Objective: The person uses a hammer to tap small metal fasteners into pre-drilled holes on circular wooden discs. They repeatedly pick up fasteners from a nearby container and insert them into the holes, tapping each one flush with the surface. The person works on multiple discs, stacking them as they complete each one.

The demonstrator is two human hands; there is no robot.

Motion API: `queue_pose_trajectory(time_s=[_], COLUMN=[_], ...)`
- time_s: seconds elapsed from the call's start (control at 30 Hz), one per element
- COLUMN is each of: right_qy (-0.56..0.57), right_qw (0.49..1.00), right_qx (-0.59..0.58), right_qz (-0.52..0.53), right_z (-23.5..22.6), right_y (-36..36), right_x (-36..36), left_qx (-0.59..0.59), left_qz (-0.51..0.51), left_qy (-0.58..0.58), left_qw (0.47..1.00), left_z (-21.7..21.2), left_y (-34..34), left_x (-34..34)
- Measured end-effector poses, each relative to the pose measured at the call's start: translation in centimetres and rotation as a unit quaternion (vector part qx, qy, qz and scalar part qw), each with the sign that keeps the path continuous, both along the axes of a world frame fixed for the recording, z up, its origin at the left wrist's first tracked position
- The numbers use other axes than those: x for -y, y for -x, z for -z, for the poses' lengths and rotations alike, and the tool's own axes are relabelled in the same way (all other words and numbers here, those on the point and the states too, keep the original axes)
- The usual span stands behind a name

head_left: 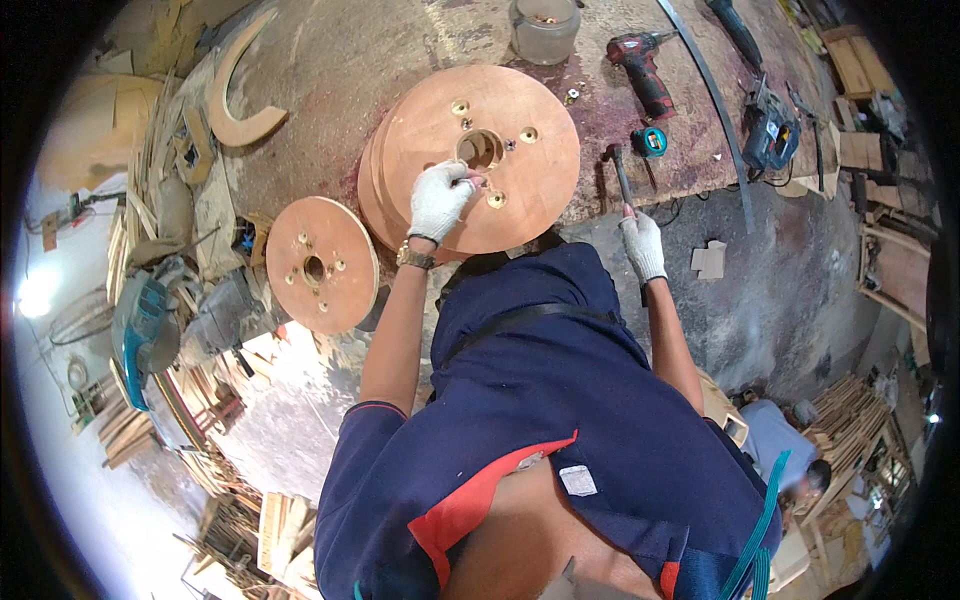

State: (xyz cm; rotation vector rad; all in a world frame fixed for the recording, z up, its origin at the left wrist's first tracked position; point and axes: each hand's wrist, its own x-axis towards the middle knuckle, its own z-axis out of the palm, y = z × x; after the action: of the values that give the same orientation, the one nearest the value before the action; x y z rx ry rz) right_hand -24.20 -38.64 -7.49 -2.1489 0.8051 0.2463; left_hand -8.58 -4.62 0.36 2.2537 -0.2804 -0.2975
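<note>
A large round plywood disc [540,190] lies on the workbench, stacked on another disc. It has a round centre hole with several smaller holes and metal fittings around it. My left hand [440,203], in a white knit glove, rests over the disc beside the centre hole. Its fingers are pinched together; whatever they hold is too small to make out. In my gloved right hand [641,247] is the handle of a hammer [623,178], held to the right of the disc, head pointing away from me. A smaller wooden disc [318,265] stands to the left, also with holes.
On the workbench [350,60] are a glass jar [545,32], a cordless drill [643,75], a teal tape measure [650,142], a metal strip [710,95], a jigsaw [770,128] and a curved wooden piece [228,100]. A teal power saw [140,330] is at left. Another person [780,450] is at lower right.
</note>
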Motion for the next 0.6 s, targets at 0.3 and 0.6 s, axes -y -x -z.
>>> queue_pose_trajectory(time_s=[0.3, 0.6], right_qy=[-0.091, 0.029], right_qw=[0.986, 0.968], right_qx=[0.142, 0.097], right_qz=[-0.006, -0.230], right_z=[-9.8, -8.5], right_y=[-4.5, -10.6], right_x=[-7.7, -16.4], left_qx=[0.048, 0.004], left_qz=[-0.163, -0.210], left_qy=[0.140, 0.361], left_qw=[0.975, 0.908], left_z=[3.8, 4.2], left_y=[0.9, 1.2], left_x=[0.2, -1.5])
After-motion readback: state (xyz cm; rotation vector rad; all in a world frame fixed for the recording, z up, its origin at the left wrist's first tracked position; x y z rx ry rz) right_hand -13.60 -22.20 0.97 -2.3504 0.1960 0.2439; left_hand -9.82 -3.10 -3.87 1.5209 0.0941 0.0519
